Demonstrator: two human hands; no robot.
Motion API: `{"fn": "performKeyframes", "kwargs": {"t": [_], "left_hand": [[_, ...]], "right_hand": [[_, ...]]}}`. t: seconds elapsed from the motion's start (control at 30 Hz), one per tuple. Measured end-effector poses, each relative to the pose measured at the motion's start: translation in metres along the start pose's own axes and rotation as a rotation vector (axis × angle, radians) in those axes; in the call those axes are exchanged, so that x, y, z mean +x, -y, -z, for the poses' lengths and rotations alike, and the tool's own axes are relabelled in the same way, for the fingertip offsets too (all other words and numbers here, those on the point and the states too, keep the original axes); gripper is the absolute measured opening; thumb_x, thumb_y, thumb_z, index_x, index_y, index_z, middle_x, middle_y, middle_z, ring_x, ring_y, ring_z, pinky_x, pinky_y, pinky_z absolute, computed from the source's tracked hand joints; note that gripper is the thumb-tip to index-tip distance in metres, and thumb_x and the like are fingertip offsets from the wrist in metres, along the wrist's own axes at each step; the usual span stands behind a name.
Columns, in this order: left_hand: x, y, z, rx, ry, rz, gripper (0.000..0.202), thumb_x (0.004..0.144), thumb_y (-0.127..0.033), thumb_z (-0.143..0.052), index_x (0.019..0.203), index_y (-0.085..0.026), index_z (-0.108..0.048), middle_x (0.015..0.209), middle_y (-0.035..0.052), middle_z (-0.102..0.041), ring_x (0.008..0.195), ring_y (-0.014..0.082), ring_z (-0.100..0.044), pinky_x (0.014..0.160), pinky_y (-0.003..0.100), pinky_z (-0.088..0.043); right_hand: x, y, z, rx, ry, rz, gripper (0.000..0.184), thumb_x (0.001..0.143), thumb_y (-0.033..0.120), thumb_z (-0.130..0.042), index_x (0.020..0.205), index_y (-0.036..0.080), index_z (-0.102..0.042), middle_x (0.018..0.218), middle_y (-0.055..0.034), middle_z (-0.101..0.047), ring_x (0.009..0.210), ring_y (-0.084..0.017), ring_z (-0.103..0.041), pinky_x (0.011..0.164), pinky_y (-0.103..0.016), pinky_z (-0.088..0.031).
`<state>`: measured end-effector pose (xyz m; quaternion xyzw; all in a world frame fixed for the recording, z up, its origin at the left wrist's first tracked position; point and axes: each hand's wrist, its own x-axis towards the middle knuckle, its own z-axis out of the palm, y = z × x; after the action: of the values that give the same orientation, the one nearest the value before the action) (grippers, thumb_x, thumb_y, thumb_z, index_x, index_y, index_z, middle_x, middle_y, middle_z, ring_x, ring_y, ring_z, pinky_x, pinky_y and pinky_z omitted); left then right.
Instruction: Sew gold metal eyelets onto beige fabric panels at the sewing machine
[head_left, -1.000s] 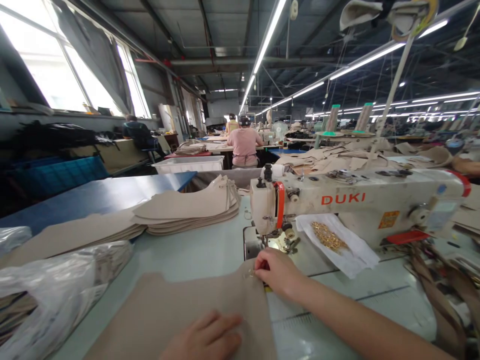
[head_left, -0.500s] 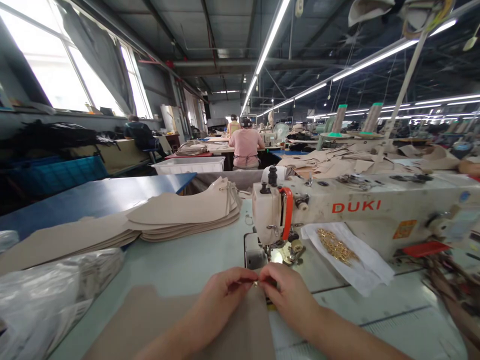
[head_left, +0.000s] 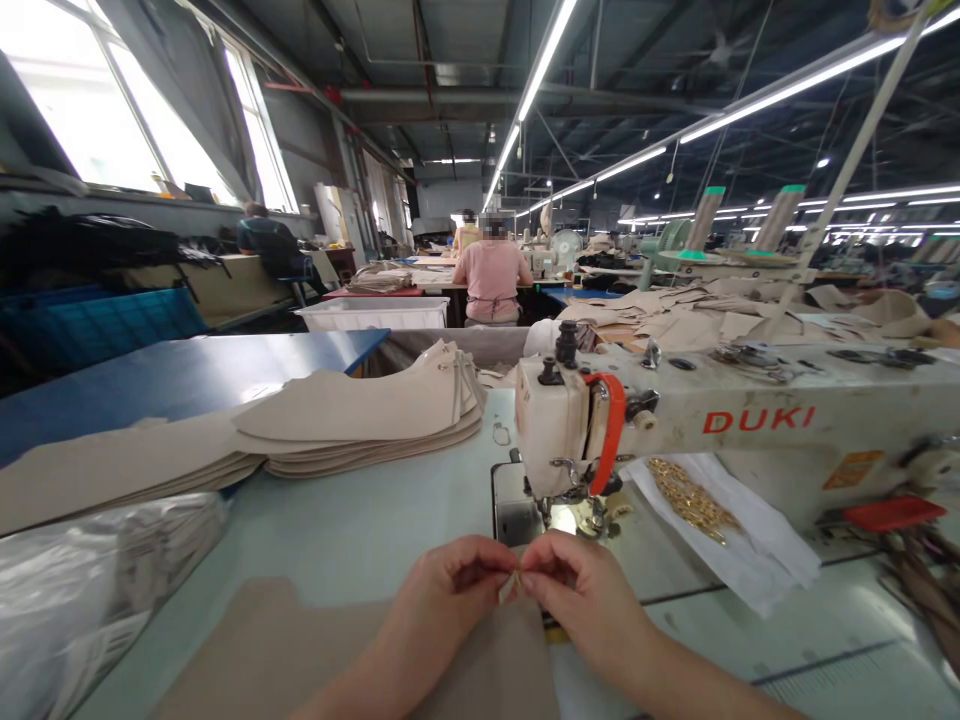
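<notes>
My left hand point(head_left: 446, 605) and my right hand point(head_left: 589, 605) meet fingertip to fingertip, just in front of the sewing machine's needle area. Pinched between them is a small pale strip point(head_left: 511, 588), bent into a peak; its exact kind is too small to make out. Beneath the hands lies a flat beige fabric panel point(head_left: 300, 650), partly covered by my left forearm. The white sewing machine point(head_left: 551, 425) stands right behind, its lamp lit by the presser foot. To the right, small gold metal fittings point(head_left: 690, 495) lie on a white sheet point(head_left: 776, 565) beside the machine bed.
A stack of beige panels point(head_left: 352, 410) sits on the left of the pale table point(head_left: 420, 505). A clear plastic bag point(head_left: 82, 580) lies at the near left. Farther off are a white bin point(head_left: 379, 313), thread cones point(head_left: 705, 222) and a seated co-worker point(head_left: 491, 275) in pink.
The view has shifted, so the machine appears farther right. Both hands stay together at the same spot, and the strip between the fingertips now shows more plainly as a bent peak.
</notes>
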<state>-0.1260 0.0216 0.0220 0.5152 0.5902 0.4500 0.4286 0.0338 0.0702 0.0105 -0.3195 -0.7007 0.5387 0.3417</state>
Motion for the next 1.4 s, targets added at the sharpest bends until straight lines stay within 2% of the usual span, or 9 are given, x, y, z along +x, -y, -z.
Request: {"fn": "performKeyframes", "kwargs": {"t": [0.27,0.4,0.6,0.77,1.0,1.1,1.23,1.3,1.4], "left_hand": [[-0.006,0.006,-0.007,0.064,-0.096,-0.055,0.009,0.061,-0.015,-0.051,0.068,-0.018,-0.056,0.062,-0.003,-0.056,0.059,0.0132,-0.054,0.057,0.024,-0.043],[-0.012,-0.002,-0.009,0.102,-0.112,-0.027,0.006,0.061,-0.017,-0.05,0.065,-0.02,-0.053,0.059,-0.004,-0.054,0.057,0.0127,-0.052,0.055,0.023,-0.041],[-0.012,-0.005,-0.009,0.057,-0.105,-0.025,0.004,0.062,-0.019,-0.051,0.066,-0.02,-0.052,0.056,-0.0053,-0.053,0.054,0.0114,-0.051,0.052,0.021,-0.039],[-0.013,-0.001,-0.01,0.053,-0.071,-0.064,0.004,0.066,-0.019,-0.052,0.07,-0.021,-0.052,0.06,-0.0036,-0.058,0.058,0.0133,-0.057,0.056,0.022,-0.045],[-0.016,-0.003,-0.01,0.181,-0.184,-0.197,0.004,0.072,-0.018,-0.054,0.069,-0.021,-0.054,0.066,-0.0028,-0.06,0.062,0.0132,-0.059,0.062,0.023,-0.049],[-0.013,0.002,-0.009,0.079,-0.143,-0.179,0.004,0.072,-0.019,-0.056,0.074,-0.021,-0.055,0.069,-0.0021,-0.061,0.066,0.0141,-0.062,0.065,0.023,-0.051],[-0.01,0.006,-0.007,-0.051,-0.001,-0.133,0.013,0.075,-0.021,-0.055,0.086,-0.018,-0.06,0.083,0.0029,-0.068,0.079,0.0174,-0.065,0.072,0.025,-0.051],[-0.011,0.004,-0.007,-0.03,0.057,-0.097,0.017,0.077,-0.023,-0.055,0.091,-0.017,-0.063,0.087,0.0041,-0.071,0.081,0.0181,-0.066,0.073,0.025,-0.051],[-0.013,-0.002,-0.008,0.113,0.044,-0.054,0.016,0.078,-0.027,-0.055,0.084,-0.018,-0.068,0.08,0.0017,-0.072,0.076,0.0168,-0.065,0.069,0.023,-0.048]], "right_hand": [[-0.008,0.005,-0.001,-0.14,0.053,0.047,0.015,0.072,0.019,-0.062,0.086,0.019,-0.062,0.078,0.0008,-0.062,0.071,-0.014,-0.056,0.064,-0.024,-0.042],[-0.009,0.005,-0.002,-0.157,0.046,0.043,0.013,0.069,0.016,-0.063,0.08,0.019,-0.056,0.072,0.003,-0.059,0.068,-0.013,-0.053,0.062,-0.022,-0.042],[-0.01,0.001,0.002,-0.253,0.005,0.158,0.012,0.072,0.01,-0.052,0.076,0.019,-0.058,0.073,0.0018,-0.062,0.07,-0.013,-0.056,0.066,-0.022,-0.043],[-0.008,-0.004,0.002,-0.142,-0.055,0.102,0.012,0.069,0.01,-0.051,0.069,0.019,-0.06,0.065,0.0017,-0.062,0.062,-0.012,-0.057,0.061,-0.022,-0.045],[-0.004,-0.007,-0.004,-0.016,-0.152,0.135,0.007,0.067,0.013,-0.053,0.066,0.019,-0.057,0.07,-0.0007,-0.064,0.064,-0.013,-0.059,0.062,-0.023,-0.048],[-0.004,-0.006,-0.003,-0.044,-0.174,0.159,0.008,0.066,0.012,-0.053,0.066,0.019,-0.056,0.071,-0.0014,-0.065,0.065,-0.014,-0.06,0.063,-0.023,-0.048],[-0.005,-0.005,-0.001,-0.105,-0.18,0.193,0.009,0.066,0.011,-0.051,0.065,0.019,-0.055,0.07,-0.0009,-0.065,0.065,-0.013,-0.059,0.063,-0.022,-0.048],[-0.006,-0.005,-0.002,-0.151,-0.179,0.232,0.009,0.066,0.011,-0.05,0.065,0.019,-0.055,0.069,-0.0005,-0.065,0.065,-0.012,-0.059,0.062,-0.021,-0.047],[-0.007,-0.006,-0.003,-0.227,-0.175,0.267,0.01,0.067,0.011,-0.051,0.065,0.019,-0.055,0.068,0.0004,-0.065,0.065,-0.012,-0.059,0.062,-0.021,-0.046]]}}
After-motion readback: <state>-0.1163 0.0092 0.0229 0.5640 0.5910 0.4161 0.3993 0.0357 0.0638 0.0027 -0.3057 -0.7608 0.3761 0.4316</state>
